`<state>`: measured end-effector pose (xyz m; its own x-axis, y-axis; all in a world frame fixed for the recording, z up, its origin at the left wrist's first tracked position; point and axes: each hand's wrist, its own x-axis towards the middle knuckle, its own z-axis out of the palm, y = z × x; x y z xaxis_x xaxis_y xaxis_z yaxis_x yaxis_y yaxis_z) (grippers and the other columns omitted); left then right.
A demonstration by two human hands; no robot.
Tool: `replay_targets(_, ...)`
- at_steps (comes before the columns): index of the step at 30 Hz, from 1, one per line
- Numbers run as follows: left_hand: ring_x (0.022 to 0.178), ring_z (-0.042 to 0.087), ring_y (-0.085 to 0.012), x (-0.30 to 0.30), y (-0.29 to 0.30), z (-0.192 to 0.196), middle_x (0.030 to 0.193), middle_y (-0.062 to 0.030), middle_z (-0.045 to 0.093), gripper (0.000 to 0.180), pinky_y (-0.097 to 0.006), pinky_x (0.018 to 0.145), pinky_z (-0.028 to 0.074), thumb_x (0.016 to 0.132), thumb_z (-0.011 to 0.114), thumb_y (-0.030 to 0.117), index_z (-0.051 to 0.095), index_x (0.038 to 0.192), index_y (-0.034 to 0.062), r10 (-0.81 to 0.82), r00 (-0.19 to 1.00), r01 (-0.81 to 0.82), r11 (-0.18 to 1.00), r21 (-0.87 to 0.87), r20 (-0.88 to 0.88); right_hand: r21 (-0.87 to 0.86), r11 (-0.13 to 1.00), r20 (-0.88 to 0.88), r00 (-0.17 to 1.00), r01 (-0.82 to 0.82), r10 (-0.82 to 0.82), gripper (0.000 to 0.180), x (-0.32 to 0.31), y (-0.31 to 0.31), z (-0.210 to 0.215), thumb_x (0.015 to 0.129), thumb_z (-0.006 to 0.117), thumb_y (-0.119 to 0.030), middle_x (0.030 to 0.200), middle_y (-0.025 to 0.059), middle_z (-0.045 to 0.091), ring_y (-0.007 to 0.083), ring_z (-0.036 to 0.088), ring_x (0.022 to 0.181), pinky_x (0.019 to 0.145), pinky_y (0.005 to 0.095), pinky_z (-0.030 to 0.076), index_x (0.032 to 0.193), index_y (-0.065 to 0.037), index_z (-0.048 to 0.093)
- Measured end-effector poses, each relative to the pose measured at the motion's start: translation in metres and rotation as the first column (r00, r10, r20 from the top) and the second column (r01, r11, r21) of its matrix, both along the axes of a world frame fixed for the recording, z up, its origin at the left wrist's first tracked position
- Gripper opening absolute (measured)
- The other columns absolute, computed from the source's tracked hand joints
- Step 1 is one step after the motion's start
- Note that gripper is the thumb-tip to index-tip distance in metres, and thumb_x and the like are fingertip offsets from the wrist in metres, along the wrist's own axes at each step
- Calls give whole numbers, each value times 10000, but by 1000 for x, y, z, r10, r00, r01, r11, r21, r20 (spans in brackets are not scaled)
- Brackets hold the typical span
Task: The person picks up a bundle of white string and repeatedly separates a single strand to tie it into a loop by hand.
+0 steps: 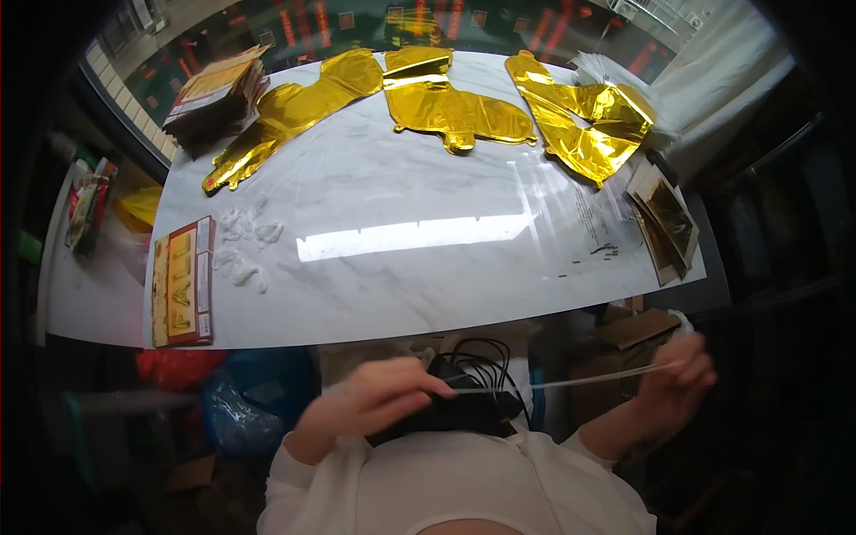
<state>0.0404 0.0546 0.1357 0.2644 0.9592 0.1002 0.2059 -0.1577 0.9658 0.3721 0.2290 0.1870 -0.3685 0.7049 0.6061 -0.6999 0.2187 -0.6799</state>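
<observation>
In front of my body, below the table's near edge, a thin white string [571, 383] is stretched between my two hands. My left hand [379, 395] pinches its left end between thumb and fingers. Farther right, my right hand [676, 379] is closed around the other end, and a small white tuft [682, 321] sticks up above its fingers. Small loose bunches of white string [245, 236] lie on the left of the marbled table [357, 294]. Beside them is a flat printed card package [183, 283] in red and yellow.
Flat gold foil balloons [308, 111] lie along the table's far side. A stack of printed cards [214, 98] stands at the far left. On the right are clear plastic sleeves [580, 209] and folded gold-faced cards [667, 218]. Black cables [486, 357] and a cardboard box [615, 348] sit below the table.
</observation>
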Motion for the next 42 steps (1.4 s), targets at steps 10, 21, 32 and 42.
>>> replay_targets(10,795,672,-192,-26,-4,31,813,-81,705,242,-371,899,522,714,671,-99,772,879,47,445,890,-455,849,268,100,465,709,770,153,530,-619,180,22,34,-37,961,582,-190,1325,123,556,141,602,876,824,275,464,931,-43,681)
replay_targets(21,1022,619,-182,22,0,71,889,51,705,172,-515,1126,331,840,673,173,788,956,227,552,828,-357,653,667,-98,-316,630,675,299,-709,675,316,-133,-52,-21,919,697,-148,1028,125,652,209,630,966,827,299,494,1159,11,566)
replay_targets(32,1129,570,-312,-55,-57,35,1127,-118,637,278,-397,1049,425,887,640,-2,631,1162,36,806,493,-772,579,263,-327,162,986,624,771,33,-128,211,-74,-5,9,956,606,-174,733,43,568,108,484,613,558,236,363,827,-14,653)
replay_targets(42,1060,610,-277,28,14,42,1180,-194,617,642,-361,913,487,916,706,190,397,1445,-2,91,919,-17,981,-191,383,497,812,448,892,-308,64,241,-139,-36,45,728,741,7,816,76,655,208,657,752,710,322,548,967,-8,766)
